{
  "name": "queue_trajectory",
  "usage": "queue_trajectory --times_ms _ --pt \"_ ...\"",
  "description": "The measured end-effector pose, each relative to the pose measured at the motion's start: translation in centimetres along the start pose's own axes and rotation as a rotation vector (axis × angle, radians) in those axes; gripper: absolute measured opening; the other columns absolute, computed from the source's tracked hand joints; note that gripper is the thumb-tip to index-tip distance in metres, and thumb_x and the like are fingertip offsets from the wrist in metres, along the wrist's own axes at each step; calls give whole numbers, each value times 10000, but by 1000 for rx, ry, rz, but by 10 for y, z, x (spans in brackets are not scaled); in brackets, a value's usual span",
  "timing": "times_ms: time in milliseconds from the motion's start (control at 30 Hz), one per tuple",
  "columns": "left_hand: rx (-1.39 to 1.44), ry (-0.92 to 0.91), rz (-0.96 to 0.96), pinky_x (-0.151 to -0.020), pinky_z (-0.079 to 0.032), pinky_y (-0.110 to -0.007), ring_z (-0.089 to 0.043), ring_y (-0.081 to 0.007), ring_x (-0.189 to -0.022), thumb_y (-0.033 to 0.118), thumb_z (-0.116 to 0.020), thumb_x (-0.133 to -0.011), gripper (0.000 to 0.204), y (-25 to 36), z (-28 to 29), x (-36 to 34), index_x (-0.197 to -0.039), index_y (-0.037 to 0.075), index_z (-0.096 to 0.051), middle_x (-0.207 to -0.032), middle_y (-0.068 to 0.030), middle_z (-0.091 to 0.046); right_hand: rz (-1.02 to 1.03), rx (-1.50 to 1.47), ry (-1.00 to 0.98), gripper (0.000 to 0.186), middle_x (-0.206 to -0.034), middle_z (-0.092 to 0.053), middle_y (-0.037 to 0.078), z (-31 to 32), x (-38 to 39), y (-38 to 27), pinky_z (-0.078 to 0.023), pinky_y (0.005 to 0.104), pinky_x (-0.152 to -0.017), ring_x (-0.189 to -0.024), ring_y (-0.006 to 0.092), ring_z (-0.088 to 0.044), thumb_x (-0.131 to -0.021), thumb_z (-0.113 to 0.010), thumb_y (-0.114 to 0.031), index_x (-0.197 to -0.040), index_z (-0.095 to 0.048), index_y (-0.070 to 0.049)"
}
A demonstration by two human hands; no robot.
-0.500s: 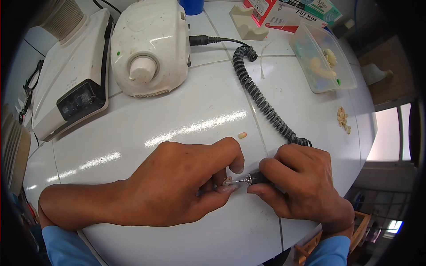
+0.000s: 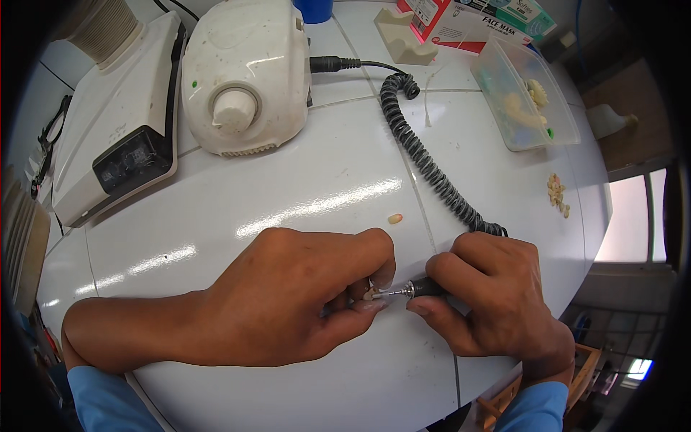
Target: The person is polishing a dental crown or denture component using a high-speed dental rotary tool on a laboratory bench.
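Note:
My left hand [image 2: 288, 299] is closed, thumb and fingers pinching a small tooth-coloured piece [image 2: 370, 294], mostly hidden by the fingertips. My right hand [image 2: 493, 295] grips a dark rotary handpiece [image 2: 427, 288] with a silver nose. Its thin metal bur [image 2: 392, 293] points left and meets or nearly meets the piece; contact is too small to tell. Whitish dust coats the left thumb tip. Just beyond the hands lies a single false tooth [image 2: 395, 219], cream with a pinkish end. From the handpiece's side a coiled black cord [image 2: 432, 169] leads to a white control box [image 2: 248, 79] with a round knob.
A white machine [image 2: 119, 122] with a dark panel stands at far left. Far right, a clear plastic tub [image 2: 525, 133] holds yellowish tooth models, with several loose tooth-like pieces [image 2: 556, 191] nearby. A beige rest [image 2: 403, 39], cardboard boxes [image 2: 468, 25] and a blue cup [image 2: 314, 10] stand at the back.
My right hand and the handpiece have shifted slightly right and up. My left index finger has curled down closer to the piece. The grips are the same.

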State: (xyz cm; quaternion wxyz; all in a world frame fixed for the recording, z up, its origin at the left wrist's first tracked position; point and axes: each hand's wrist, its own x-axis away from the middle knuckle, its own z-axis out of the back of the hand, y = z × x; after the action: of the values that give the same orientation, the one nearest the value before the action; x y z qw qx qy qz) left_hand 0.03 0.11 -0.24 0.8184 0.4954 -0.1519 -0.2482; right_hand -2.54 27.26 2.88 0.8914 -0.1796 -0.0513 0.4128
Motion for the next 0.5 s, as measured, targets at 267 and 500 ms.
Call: queue_trajectory --times_ms 267,500 --pt "-4 7 -4 -610 -614 -243 -776 -104 -733 62 -905 -913 248 -1 -2 0 -1023 47 -683 -852 -34 -734 32 44 31 293 -737 -495 9 -4 0 -1 -411 382 -495 -597 194 -566 -944 -877 -394 -906 -711 -155" --pt "25 12 9 -610 -615 -240 -774 -97 -733 61 -903 -918 247 1 -2 -1 -1024 46 -681 -848 -31 -733 29 61 52 293 -739 -495 4 -6 1 -2 -413 380 -497 -600 189 -567 -938 -880 -396 -905 -713 -157"
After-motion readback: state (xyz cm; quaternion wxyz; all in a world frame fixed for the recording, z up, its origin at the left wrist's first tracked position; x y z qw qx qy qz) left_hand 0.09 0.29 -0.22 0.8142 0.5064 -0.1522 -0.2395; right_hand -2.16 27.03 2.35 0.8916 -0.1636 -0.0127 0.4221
